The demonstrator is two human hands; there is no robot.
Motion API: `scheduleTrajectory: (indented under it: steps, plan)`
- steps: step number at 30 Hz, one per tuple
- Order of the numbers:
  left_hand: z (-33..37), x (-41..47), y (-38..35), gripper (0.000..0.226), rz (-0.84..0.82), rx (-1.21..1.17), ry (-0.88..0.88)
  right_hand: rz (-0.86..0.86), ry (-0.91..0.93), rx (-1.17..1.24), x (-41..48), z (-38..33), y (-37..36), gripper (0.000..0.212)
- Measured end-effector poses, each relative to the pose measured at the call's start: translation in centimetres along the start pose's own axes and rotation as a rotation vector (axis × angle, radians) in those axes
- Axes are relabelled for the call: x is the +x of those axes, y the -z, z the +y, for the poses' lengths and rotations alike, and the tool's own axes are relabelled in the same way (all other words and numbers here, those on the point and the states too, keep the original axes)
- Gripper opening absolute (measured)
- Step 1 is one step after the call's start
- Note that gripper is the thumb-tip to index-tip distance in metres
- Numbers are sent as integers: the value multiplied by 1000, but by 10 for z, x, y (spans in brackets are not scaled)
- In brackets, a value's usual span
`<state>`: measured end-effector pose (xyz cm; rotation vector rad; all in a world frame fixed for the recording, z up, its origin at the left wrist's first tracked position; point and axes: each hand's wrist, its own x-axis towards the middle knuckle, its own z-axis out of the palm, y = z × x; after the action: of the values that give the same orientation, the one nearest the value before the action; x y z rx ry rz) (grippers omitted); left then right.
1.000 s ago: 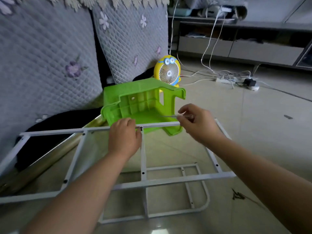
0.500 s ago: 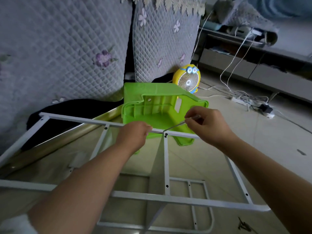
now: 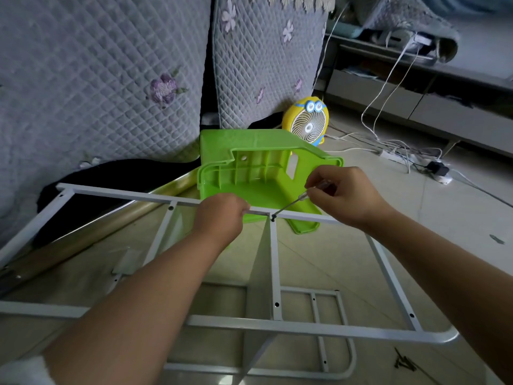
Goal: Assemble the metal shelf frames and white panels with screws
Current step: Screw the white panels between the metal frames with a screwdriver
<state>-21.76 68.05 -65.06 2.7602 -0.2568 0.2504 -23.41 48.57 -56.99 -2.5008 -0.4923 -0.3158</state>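
Note:
A white metal shelf frame [image 3: 305, 327] lies flat in front of me, raised above a second frame [image 3: 330, 375] on the floor. My left hand [image 3: 220, 218] grips the far rail of the upper frame. My right hand [image 3: 342, 194] pinches a thin screwdriver [image 3: 291, 204] whose tip sits on a dark screw [image 3: 273, 217] where the middle bar meets the far rail. A white panel [image 3: 256, 276] stands on edge under that bar.
A green plastic stool [image 3: 258, 168] lies on its side just beyond the frame. A yellow desk fan [image 3: 308, 125] stands behind it. Quilted cushions fill the left. Cables and a power strip [image 3: 394, 157] run along the right. Loose dark screws [image 3: 404, 365] lie at lower right.
The view has shifted closer and left, so the frame looks larger. The screwdriver tip now rests on the screw at the joint. Both hands keep their holds.

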Motion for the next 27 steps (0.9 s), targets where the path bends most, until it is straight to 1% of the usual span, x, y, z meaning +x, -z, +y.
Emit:
scheduleTrajectory:
  steps: [3, 5, 6, 8, 10, 18, 24, 27]
  plan:
    - [0, 0, -1, 26, -1, -9, 8, 20, 5, 18, 1, -1, 3, 7]
    - [0, 0, -1, 27, 1, -16, 3, -4, 16, 15, 2, -2, 4, 6]
    - [0, 0, -1, 27, 2, -19, 0, -15, 21, 12, 2, -3, 5, 8]
    - [-1, 0, -1, 28, 6, -32, -4, -25, 26, 8, 2, -4, 5, 22]
    - [-1, 0, -1, 28, 5, -38, -6, -19, 20, 17, 2, -6, 7, 27]
    - [-1, -3, -4, 25, 50, -106, -22, -50, 17, 4, 4, -9, 11, 29]
    - [-1, -4, -5, 24, 84, -159, -39, -134, 71, -61, 6, -17, 15, 31]
    - [-1, -5, -4, 25, 74, -148, -39, -195, 75, -78, 7, -22, 18, 33]
